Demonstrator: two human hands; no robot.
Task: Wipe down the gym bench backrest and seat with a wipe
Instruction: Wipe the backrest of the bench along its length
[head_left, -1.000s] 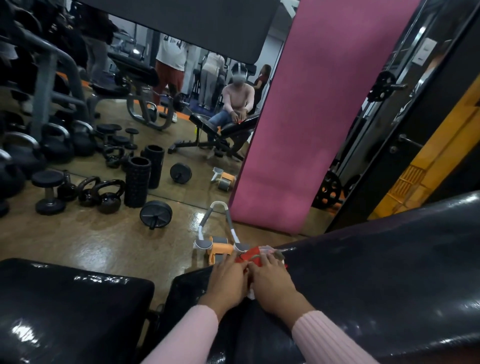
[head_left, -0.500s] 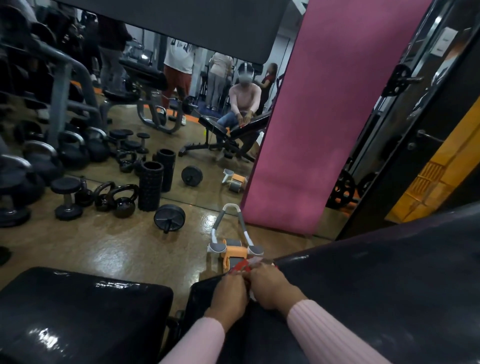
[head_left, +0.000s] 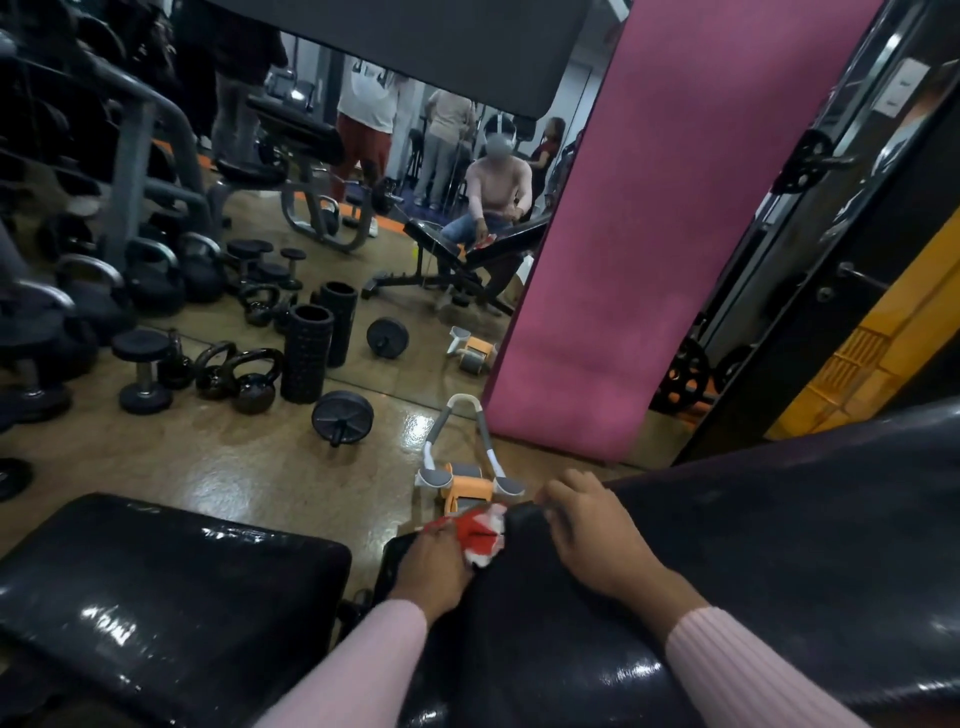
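The glossy black backrest (head_left: 753, 582) of the gym bench slopes up to the right, and the black seat pad (head_left: 156, 597) lies at the lower left. At the backrest's lower end my left hand (head_left: 434, 569) grips a red and white wipe packet (head_left: 480, 532). My right hand (head_left: 597, 535) rests on the backrest just right of the packet, its fingers curled over the pad's top edge. Both sleeves are pink.
An orange and grey ab roller (head_left: 462, 478) sits on the floor just beyond my hands. A pink mat (head_left: 649, 234) leans against the mirror. Kettlebells (head_left: 244, 374), dumbbells (head_left: 140, 374), foam rollers (head_left: 306, 353) and a weight plate (head_left: 343, 415) lie at the left.
My two hands were together on the packet; now they have parted. The right hand has moved right onto the backrest's edge, and the left keeps the packet.
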